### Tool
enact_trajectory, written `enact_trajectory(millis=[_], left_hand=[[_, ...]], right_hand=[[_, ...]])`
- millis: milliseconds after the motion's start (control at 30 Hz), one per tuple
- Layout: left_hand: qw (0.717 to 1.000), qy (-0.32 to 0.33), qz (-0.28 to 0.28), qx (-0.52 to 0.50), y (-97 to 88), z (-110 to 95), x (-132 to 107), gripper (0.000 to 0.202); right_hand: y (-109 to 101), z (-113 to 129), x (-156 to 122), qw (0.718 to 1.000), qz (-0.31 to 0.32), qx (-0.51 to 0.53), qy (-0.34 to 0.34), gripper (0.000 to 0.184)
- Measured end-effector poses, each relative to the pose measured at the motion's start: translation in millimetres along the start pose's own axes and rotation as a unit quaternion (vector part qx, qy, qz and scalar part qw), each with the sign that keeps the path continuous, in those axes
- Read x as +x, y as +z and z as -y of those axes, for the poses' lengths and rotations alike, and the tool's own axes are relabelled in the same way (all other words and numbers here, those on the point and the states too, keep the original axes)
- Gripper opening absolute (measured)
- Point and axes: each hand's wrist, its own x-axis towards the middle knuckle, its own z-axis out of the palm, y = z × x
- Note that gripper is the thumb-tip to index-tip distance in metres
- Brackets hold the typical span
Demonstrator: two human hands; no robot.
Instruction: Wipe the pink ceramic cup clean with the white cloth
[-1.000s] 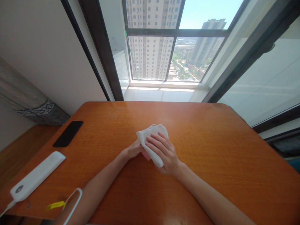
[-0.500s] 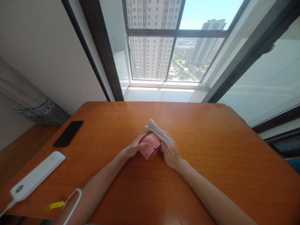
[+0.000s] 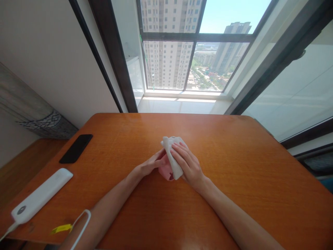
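A small pink object [image 3: 164, 170] rests on the orange wooden table [image 3: 234, 180] near its middle. My left hand [image 3: 149, 166] holds it from the left, fingers closed against its side. My right hand [image 3: 187, 165] presses a white cloth [image 3: 171, 152] over the pink object's top and right side, fingers lying on the cloth. The cloth hides most of the pink object, so its shape is unclear.
A black phone [image 3: 76, 148] lies flat near the table's left edge. A white power strip [image 3: 40, 196] with a cable and a yellow tag [image 3: 61, 228] sits at the front left. A large window [image 3: 182, 59] stands behind the table's far edge.
My right hand lifted the cloth off, baring the pink object, then laid it back over its top and right side. My left hand kept hold of the pink object.
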Motion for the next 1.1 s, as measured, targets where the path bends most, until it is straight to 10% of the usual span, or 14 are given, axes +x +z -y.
enact_trajectory(millis=[633,933,1100], left_hand=[[0.999,-0.049,0.0,-0.003,8.9,-8.0,2.9,0.076],[0.997,-0.065,-0.013,-0.026,3.7,-1.7,0.6,0.082],[0.999,-0.041,-0.019,0.009,7.8,0.3,0.6,0.079]], right_hand=[[-3.8,3.7,4.1,0.999,0.003,0.03,-0.014,0.057],[-1.5,1.7,-1.0,0.967,-0.024,0.178,0.182,0.049],[-3.9,15.7,0.0,0.995,0.004,0.09,0.038,0.056]])
